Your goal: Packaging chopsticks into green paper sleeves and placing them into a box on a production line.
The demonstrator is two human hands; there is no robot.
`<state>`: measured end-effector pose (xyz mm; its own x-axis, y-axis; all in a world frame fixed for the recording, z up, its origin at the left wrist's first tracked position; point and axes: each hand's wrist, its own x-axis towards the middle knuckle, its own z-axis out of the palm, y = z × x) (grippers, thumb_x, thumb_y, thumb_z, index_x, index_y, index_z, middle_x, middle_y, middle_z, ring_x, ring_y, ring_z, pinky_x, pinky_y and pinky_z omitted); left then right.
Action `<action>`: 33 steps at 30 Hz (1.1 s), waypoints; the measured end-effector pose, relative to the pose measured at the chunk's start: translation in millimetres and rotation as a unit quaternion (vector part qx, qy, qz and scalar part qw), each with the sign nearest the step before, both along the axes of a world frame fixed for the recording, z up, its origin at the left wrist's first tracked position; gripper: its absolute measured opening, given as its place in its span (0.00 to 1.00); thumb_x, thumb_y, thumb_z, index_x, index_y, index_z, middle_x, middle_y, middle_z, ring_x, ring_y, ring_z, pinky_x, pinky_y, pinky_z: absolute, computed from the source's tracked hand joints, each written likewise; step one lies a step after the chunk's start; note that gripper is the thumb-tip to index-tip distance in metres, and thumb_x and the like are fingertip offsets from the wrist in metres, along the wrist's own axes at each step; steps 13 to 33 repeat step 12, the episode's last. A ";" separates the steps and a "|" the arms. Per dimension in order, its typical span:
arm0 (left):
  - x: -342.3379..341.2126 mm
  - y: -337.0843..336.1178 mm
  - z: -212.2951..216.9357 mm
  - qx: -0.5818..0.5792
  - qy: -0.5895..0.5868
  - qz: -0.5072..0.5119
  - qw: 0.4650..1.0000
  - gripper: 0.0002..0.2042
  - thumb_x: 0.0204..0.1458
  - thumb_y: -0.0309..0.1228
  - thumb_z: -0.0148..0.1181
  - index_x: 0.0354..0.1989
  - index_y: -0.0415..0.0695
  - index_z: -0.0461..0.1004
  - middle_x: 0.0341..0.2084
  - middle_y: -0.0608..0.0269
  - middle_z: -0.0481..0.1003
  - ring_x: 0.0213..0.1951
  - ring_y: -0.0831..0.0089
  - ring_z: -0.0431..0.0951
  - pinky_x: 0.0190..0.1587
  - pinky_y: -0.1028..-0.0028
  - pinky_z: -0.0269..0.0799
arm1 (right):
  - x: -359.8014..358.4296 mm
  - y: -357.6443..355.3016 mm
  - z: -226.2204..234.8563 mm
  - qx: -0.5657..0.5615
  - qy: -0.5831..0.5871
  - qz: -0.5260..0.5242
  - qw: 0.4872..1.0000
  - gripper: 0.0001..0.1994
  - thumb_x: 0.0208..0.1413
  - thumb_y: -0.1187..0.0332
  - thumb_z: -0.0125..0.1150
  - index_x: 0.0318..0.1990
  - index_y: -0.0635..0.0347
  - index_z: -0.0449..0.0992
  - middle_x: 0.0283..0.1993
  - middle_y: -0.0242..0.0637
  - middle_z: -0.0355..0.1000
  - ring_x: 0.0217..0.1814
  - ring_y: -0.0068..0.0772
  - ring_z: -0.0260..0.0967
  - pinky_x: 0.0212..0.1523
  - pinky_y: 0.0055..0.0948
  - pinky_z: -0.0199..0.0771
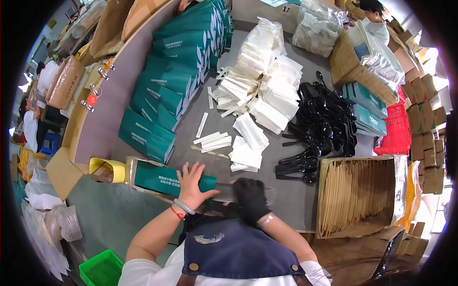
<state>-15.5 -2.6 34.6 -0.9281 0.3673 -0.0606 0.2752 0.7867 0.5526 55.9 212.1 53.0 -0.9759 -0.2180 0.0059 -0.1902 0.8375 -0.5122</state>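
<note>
My left hand (191, 185), bare with a bangle and a red string at the wrist, lies with fingers spread on a teal printed paper packet (155, 178). The packet rests in a narrow tray at the table's near edge. To its right, my black-gloved right hand (251, 199) is blurred. A greyish, see-through strip (224, 189) runs between the two hands, too smeared to identify. Ahead lie loose white paper packets (248, 126) in a heap. Black plastic spoons (324, 119) are piled on the right, and overlapping teal packets (157, 90) line the left side.
A cardboard box of thin wooden sticks (355, 195) stands at the right. Behind it are a red basket (396, 125) and stacked teal packets (365, 102). A yellow container (109, 170) sits left of the tray; a green basket (101, 268) is lower left. Other people work farther off.
</note>
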 end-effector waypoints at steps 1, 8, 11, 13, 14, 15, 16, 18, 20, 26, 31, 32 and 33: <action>-2.4 0.0 3.0 -0.012 -0.002 -0.017 1.000 0.39 0.35 0.49 0.73 0.56 0.41 0.68 0.59 0.48 0.64 0.65 0.46 0.54 0.64 0.40 0.41 | -2.0 -1.9 1.0 0.000 0.004 0.000 1.000 0.32 0.40 0.47 0.70 0.51 0.56 0.72 0.48 0.44 0.69 0.53 0.46 0.65 0.55 0.45 0.58; -92.9 17.6 -23.5 0.059 0.116 -0.024 0.991 0.11 0.44 0.31 0.66 0.36 0.42 0.77 0.40 0.54 0.75 0.45 0.52 0.73 0.48 0.59 0.69 | 19.3 79.0 11.0 -0.046 0.079 -0.232 0.968 0.22 0.41 0.70 0.70 0.48 0.56 0.75 0.46 0.40 0.73 0.53 0.46 0.67 0.55 0.40 0.64; -116.5 18.3 -36.1 0.009 0.061 -0.014 0.998 0.06 0.45 0.31 0.65 0.30 0.44 0.77 0.34 0.58 0.75 0.42 0.54 0.74 0.44 0.57 0.69 | 65.4 148.6 -3.7 -0.254 0.050 -0.455 0.852 0.18 0.47 0.73 0.66 0.48 0.57 0.75 0.48 0.40 0.73 0.52 0.44 0.70 0.54 0.37 0.68; -122.8 20.6 -39.0 0.014 0.032 -0.023 0.999 0.05 0.45 0.31 0.65 0.27 0.44 0.77 0.32 0.60 0.75 0.41 0.56 0.74 0.42 0.57 0.69 | 66.8 150.9 -2.2 -0.251 0.055 -0.461 0.849 0.18 0.47 0.73 0.66 0.48 0.57 0.75 0.48 0.40 0.73 0.52 0.44 0.70 0.54 0.37 0.68; -122.8 20.6 -39.0 0.014 0.032 -0.023 0.999 0.05 0.45 0.31 0.65 0.27 0.44 0.77 0.32 0.60 0.75 0.41 0.56 0.74 0.42 0.57 0.69 | 66.8 150.9 -2.2 -0.251 0.055 -0.461 0.849 0.18 0.47 0.73 0.66 0.48 0.57 0.75 0.48 0.40 0.73 0.52 0.44 0.70 0.54 0.37 0.68; -122.8 20.6 -39.0 0.014 0.032 -0.023 0.999 0.05 0.45 0.31 0.65 0.27 0.44 0.77 0.32 0.60 0.75 0.41 0.56 0.74 0.42 0.57 0.69 | 66.8 150.9 -2.2 -0.251 0.055 -0.461 0.849 0.18 0.47 0.73 0.66 0.48 0.57 0.75 0.48 0.40 0.73 0.52 0.44 0.70 0.54 0.37 0.68; -122.8 20.6 -39.0 0.014 0.032 -0.023 0.999 0.05 0.45 0.31 0.65 0.27 0.44 0.77 0.32 0.60 0.75 0.41 0.56 0.74 0.42 0.57 0.69 | 66.8 150.9 -2.2 -0.251 0.055 -0.461 0.849 0.18 0.47 0.73 0.66 0.48 0.57 0.75 0.48 0.40 0.73 0.52 0.44 0.70 0.54 0.37 0.68; -122.8 20.6 -39.0 0.014 0.032 -0.023 0.999 0.05 0.45 0.31 0.65 0.27 0.44 0.77 0.32 0.60 0.75 0.41 0.56 0.74 0.42 0.57 0.69 | 66.8 150.9 -2.2 -0.251 0.055 -0.461 0.849 0.18 0.47 0.73 0.66 0.48 0.57 0.75 0.48 0.40 0.73 0.52 0.44 0.70 0.54 0.37 0.68; -122.8 20.6 -39.0 0.014 0.032 -0.023 0.999 0.05 0.45 0.31 0.65 0.27 0.44 0.77 0.32 0.60 0.75 0.41 0.56 0.74 0.42 0.57 0.69 | 66.8 150.9 -2.2 -0.251 0.055 -0.461 0.849 0.18 0.47 0.73 0.66 0.48 0.57 0.75 0.48 0.40 0.73 0.52 0.44 0.70 0.54 0.37 0.68; -122.8 20.6 -39.0 0.014 0.032 -0.023 0.999 0.05 0.45 0.31 0.65 0.27 0.44 0.77 0.32 0.60 0.75 0.41 0.56 0.74 0.42 0.57 0.69 | 66.8 150.9 -2.2 -0.251 0.055 -0.461 0.849 0.18 0.47 0.73 0.66 0.48 0.57 0.75 0.48 0.40 0.73 0.52 0.44 0.70 0.54 0.37 0.68; -122.8 20.6 -39.0 0.014 0.032 -0.023 0.999 0.05 0.45 0.31 0.65 0.27 0.44 0.77 0.32 0.60 0.75 0.41 0.56 0.74 0.42 0.57 0.69 | 66.8 150.9 -2.2 -0.251 0.055 -0.461 0.849 0.18 0.47 0.73 0.66 0.48 0.57 0.75 0.48 0.40 0.73 0.52 0.44 0.70 0.54 0.37 0.68; -122.8 20.6 -39.0 0.014 0.032 -0.023 0.999 0.05 0.45 0.31 0.65 0.27 0.44 0.77 0.32 0.60 0.75 0.41 0.56 0.74 0.42 0.57 0.69 | 66.8 150.9 -2.2 -0.251 0.055 -0.461 0.849 0.18 0.47 0.73 0.66 0.48 0.57 0.75 0.48 0.40 0.73 0.52 0.44 0.70 0.54 0.37 0.68; -122.8 20.6 -39.0 0.014 0.032 -0.023 0.999 0.05 0.45 0.31 0.65 0.27 0.44 0.77 0.32 0.60 0.75 0.41 0.56 0.74 0.42 0.57 0.69 | 66.8 150.9 -2.2 -0.251 0.055 -0.461 0.849 0.18 0.47 0.73 0.66 0.48 0.57 0.75 0.48 0.40 0.73 0.52 0.44 0.70 0.54 0.37 0.68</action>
